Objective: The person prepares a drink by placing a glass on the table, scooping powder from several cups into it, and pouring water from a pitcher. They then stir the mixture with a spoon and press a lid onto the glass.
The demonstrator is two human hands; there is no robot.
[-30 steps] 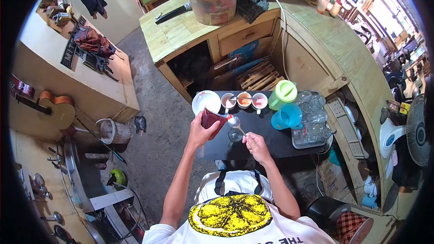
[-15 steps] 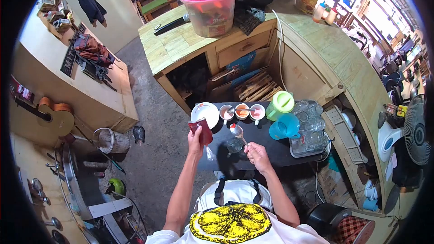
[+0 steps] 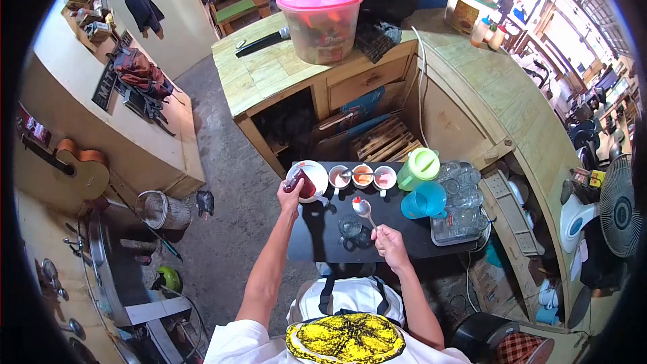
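My left hand (image 3: 290, 201) grips a clear packet of dark red contents (image 3: 305, 185), held over a white bowl (image 3: 318, 172) at the black table's back left. My right hand (image 3: 389, 244) holds a metal spoon (image 3: 363, 209) with something red and white in its bowl. Below the spoon a clear glass mug (image 3: 350, 226) stands on the black table (image 3: 317, 232). Behind it are three white cups, one with pinkish contents (image 3: 339, 177), one with orange (image 3: 362, 175), one with pink (image 3: 385, 177). Another spoon (image 3: 350, 173) lies across the cups.
A green lidded pitcher (image 3: 419, 168) and a blue pitcher (image 3: 424, 200) stand right of the cups. Several glass mugs sit on a tray (image 3: 461, 232) at the table's right end. Behind is a wooden counter (image 3: 259, 71) with a pink-lidded tub (image 3: 319, 23).
My left hand has moved the red packet slightly up and over the white bowl, tilting it. My right hand and the spoon have shifted slightly to the right and down.
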